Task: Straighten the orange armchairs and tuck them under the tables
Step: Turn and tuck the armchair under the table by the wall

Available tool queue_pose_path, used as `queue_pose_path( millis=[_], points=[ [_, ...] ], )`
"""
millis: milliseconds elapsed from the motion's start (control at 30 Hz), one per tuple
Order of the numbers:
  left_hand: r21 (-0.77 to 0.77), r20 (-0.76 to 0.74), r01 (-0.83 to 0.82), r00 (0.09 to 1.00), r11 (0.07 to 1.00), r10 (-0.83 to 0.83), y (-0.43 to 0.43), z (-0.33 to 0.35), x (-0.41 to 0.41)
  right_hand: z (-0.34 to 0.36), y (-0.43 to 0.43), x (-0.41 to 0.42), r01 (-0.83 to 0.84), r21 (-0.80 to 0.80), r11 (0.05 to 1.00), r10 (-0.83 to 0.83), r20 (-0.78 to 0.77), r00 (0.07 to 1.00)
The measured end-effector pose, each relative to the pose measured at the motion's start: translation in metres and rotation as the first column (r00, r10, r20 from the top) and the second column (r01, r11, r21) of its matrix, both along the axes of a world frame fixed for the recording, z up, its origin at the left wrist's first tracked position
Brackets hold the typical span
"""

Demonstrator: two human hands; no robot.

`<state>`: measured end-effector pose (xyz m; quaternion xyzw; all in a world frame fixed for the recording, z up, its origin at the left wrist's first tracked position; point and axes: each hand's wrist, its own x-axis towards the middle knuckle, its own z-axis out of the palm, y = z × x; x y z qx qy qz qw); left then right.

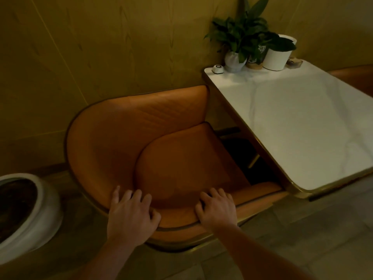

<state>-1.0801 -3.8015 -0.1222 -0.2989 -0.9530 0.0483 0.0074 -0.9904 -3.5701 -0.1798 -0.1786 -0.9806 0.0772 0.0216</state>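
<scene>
Beside the white surface (302, 122), the orange armchair (141, 138) is sitting angled, seat partly under the edge. Left hand (131, 215) and right hand (218, 211) are each closing a grip over its near rim, likely for turning it square.

We see the armchair (125, 138) in orange with a dark piped edge and faint diagonal stitching on the backrest. Beside the armchair, the table (302, 122) is white, faintly veined, gold-rimmed. At the table's far end: green plant (246, 31), white pots. The wall behind the armchair is olive-yellow.
</scene>
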Motion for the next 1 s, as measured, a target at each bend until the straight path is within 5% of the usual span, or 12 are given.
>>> queue_pose_path(
  millis=[633, 800, 1000],
  points=[
    [-0.047, 0.192, -0.071, 0.978, 0.996, 0.079, 0.009, 0.010, -0.014, 0.018, 0.000, -0.013, 0.036, -0.055, 0.998, -0.028, 0.144, 0.989],
    [-0.152, 0.336, -0.031, 0.938, 0.988, 0.081, 0.008, 0.022, -0.017, 0.022, -0.001, -0.022, 0.075, -0.110, 0.991, -0.030, 0.367, 0.930],
    [-0.156, 0.448, 0.085, 0.894, 0.984, -0.006, 0.006, 0.045, -0.082, 0.050, -0.016, -0.060, 0.238, -0.214, 0.947, -0.128, 0.428, 0.894]
  ],
)
